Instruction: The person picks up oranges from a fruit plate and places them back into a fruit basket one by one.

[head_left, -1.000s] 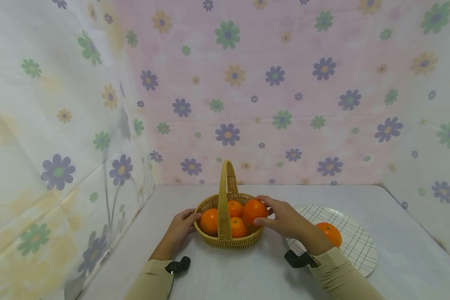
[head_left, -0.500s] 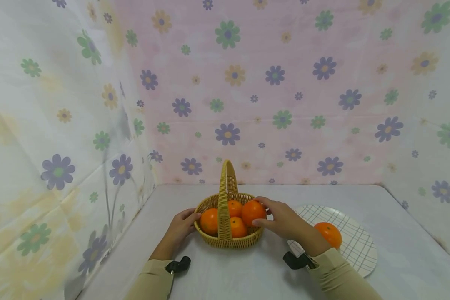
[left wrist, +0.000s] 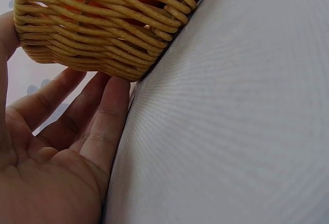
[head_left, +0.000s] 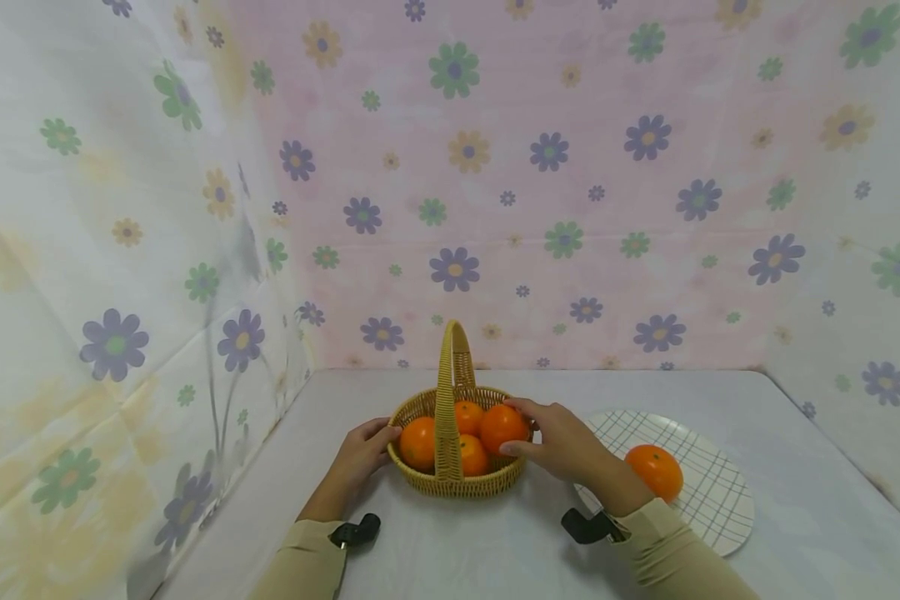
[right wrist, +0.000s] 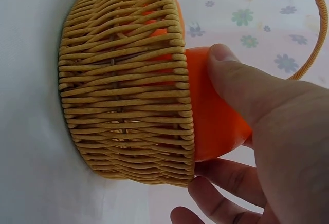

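A woven wicker basket (head_left: 450, 487) with a tall arched handle stands on the table in the head view. My left hand (head_left: 360, 454) holds its left side, thumb at the rim; in the left wrist view its fingers (left wrist: 105, 126) reach the lower basket wall. At the right rim, my right hand (head_left: 570, 446) grips an orange (head_left: 505, 431) between thumb and fingers. That orange sits partly below the rim in the right wrist view, with its upper part (right wrist: 211, 111) showing above the weave. Several other oranges lie in the basket, including one at the left (head_left: 418, 443).
Right of the basket lies a white plate (head_left: 720, 508) with a grid pattern, partly under the right forearm. One orange (head_left: 654, 472) rests on it. A white cloth covers the table (head_left: 450, 558), and a flowered curtain (head_left: 495, 275) hangs behind.
My right hand has moved slightly left and down with its orange, which now sits lower among the others in the basket. The left hand stays at the basket's left side.
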The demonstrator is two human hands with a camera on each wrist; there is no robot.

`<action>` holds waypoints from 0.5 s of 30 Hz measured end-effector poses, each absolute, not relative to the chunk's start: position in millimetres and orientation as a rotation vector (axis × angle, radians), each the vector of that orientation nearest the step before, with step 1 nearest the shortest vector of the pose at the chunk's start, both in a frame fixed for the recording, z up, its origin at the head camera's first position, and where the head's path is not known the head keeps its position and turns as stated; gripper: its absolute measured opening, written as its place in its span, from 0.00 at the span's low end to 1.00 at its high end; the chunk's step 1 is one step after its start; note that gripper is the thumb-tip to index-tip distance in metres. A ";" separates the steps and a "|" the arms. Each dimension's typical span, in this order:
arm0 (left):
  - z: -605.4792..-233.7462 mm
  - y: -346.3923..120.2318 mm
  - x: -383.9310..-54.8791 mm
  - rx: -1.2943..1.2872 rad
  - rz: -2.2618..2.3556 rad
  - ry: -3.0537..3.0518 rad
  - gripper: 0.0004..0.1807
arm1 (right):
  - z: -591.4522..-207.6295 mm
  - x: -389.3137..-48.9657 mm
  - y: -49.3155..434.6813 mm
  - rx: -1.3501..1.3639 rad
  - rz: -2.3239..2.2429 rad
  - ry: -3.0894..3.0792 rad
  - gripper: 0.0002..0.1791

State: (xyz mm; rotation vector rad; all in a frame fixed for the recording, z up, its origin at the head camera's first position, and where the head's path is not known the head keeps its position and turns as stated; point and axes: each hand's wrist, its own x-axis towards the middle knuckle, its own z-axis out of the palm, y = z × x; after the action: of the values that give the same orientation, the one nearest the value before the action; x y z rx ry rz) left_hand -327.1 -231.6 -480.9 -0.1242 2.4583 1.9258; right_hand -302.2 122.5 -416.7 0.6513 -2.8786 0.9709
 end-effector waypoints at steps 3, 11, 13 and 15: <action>-481.1 -231.5 -327.5 -0.127 1.920 2.464 0.31 | -416.7 -302.1 122.3 0.641 0.949 -2.877 0.42; -479.3 -230.4 -326.6 -0.146 1.902 2.470 0.33 | -420.9 -303.8 121.2 0.641 0.916 -2.862 0.40; -479.8 -230.4 -327.4 -0.149 1.913 2.460 0.34 | -422.1 -304.6 120.9 0.652 0.907 -2.856 0.40; -480.6 -230.6 -328.2 -0.150 1.917 2.457 0.35 | -423.3 -305.3 120.7 0.655 0.890 -2.852 0.39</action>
State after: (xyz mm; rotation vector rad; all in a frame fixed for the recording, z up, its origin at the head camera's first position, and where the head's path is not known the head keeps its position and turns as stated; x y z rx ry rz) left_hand -328.2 -230.6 -480.6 -0.1501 2.4574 1.9168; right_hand -305.3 120.7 -423.3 0.6546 -2.8524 0.8897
